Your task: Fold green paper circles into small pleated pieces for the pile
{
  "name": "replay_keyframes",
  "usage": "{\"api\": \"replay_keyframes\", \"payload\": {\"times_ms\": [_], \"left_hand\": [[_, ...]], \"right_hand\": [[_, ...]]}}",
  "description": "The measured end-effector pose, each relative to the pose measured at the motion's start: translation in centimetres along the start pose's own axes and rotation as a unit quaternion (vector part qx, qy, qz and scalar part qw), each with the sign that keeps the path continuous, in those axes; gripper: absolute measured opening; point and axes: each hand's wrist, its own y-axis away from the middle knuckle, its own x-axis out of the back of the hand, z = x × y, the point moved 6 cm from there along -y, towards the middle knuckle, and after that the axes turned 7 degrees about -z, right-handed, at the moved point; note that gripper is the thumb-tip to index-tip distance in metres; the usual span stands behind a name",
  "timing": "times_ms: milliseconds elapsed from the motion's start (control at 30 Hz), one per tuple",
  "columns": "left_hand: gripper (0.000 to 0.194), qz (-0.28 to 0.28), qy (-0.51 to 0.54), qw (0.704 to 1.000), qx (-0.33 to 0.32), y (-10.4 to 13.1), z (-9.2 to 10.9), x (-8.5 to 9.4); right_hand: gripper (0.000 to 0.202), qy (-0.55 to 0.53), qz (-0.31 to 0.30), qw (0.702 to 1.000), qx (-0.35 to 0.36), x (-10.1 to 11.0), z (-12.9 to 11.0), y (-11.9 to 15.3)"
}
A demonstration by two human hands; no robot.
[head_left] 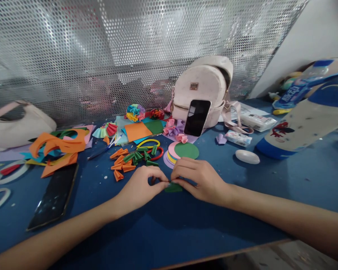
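Observation:
Both of my hands meet at a small piece of green paper (173, 187) just above the blue table. My left hand (142, 185) pinches its left side between thumb and forefinger. From the other side my right hand (199, 180) grips the paper's upper right edge, fingertips close to the left ones. Fingers partly cover the paper, so its exact folds are hard to see. Directly behind lies a stack of paper circles, with a green circle (186, 150) on top. To the left sit folded orange paper pieces (121, 163) and folded green paper pieces (135, 156).
Scissors (103, 150) lie by orange paper scraps (58, 144). A dark phone (55, 195) rests at left; another phone (197, 117) leans on a pale backpack (199, 84). A large bottle (307, 116) and a white oval object (247, 156) stand right. Perforated metal (87, 56) closes the back.

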Motion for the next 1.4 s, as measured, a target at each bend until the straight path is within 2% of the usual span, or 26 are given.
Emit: {"api": "replay_keyframes", "payload": {"times_ms": [100,233,367,467,567,733,867,1000,1167,1400], "left_hand": [[0.014,-0.01,0.054,0.998,0.017,-0.2,-0.4,0.0],[0.014,0.005,0.049,0.999,0.023,-0.2,-0.4,0.1],[0.023,0.042,-0.082,0.996,-0.01,0.2,0.9,0.2],[0.024,0.063,-0.218,0.971,-0.074,0.7,2.2,-0.1],[0.016,0.067,-0.266,0.956,-0.107,1.0,2.4,-0.3],[0.012,0.085,-0.21,0.967,-0.113,1.1,1.8,0.1],[0.012,0.093,-0.142,0.98,-0.103,1.0,1.4,0.3],[0.007,0.112,-0.046,0.99,-0.073,0.8,1.0,0.4],[0.016,0.119,0.061,0.99,-0.053,0.5,0.4,0.4],[0.017,0.117,0.061,0.99,-0.051,0.4,0.2,0.1]], "right_hand": [[0.016,0.005,-0.01,1.0,-0.004,0.0,0.0,0.0],[0.013,0.005,-0.028,0.999,-0.025,-0.1,-0.2,0.0],[0.014,0.008,-0.037,0.999,-0.032,-0.4,-1.0,0.0],[0.014,-0.011,-0.04,0.998,-0.039,-0.5,-1.2,0.0],[0.014,-0.072,-0.025,0.995,-0.066,-0.1,-0.5,0.0],[0.014,-0.21,-0.001,0.973,-0.093,0.5,1.2,-0.3],[0.015,-0.254,0.002,0.962,-0.103,0.5,1.7,-0.3],[0.015,-0.247,0.016,0.964,-0.1,0.6,1.6,-0.2],[0.014,-0.201,0.022,0.975,-0.096,0.5,1.2,-0.1],[0.013,-0.129,0.012,0.987,-0.096,0.3,0.7,0.0]]}}
